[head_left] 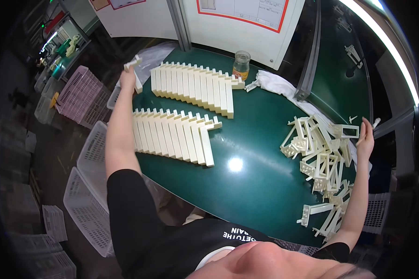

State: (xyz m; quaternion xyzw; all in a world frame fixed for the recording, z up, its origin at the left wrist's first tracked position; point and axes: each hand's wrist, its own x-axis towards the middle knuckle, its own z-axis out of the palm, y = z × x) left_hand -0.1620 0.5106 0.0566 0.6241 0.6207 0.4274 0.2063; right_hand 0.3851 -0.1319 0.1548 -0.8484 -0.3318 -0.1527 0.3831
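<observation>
My left hand (127,80), stretched out to the far left, is closed on a cream plastic bracket (138,85) with a short crosspiece at its top. Just right of it, similar brackets stand side by side in a back row (193,86) and a front row (172,137) on the green table. At the far right, my right hand (366,137) has its fingers stretched out beside a cream rectangular frame piece (350,131) at the edge of a loose pile. Whether the fingers touch that piece is hard to make out. The jumbled pile of cream plastic parts (325,169) lies inward of my right forearm.
A glass jar (241,65) and a white cloth (275,83) sit along the back of the green table (251,186). White panels rise behind it. Perforated plastic baskets (86,209) and a pink crate (84,95) stand left of the table. A metal post (307,69) borders the right.
</observation>
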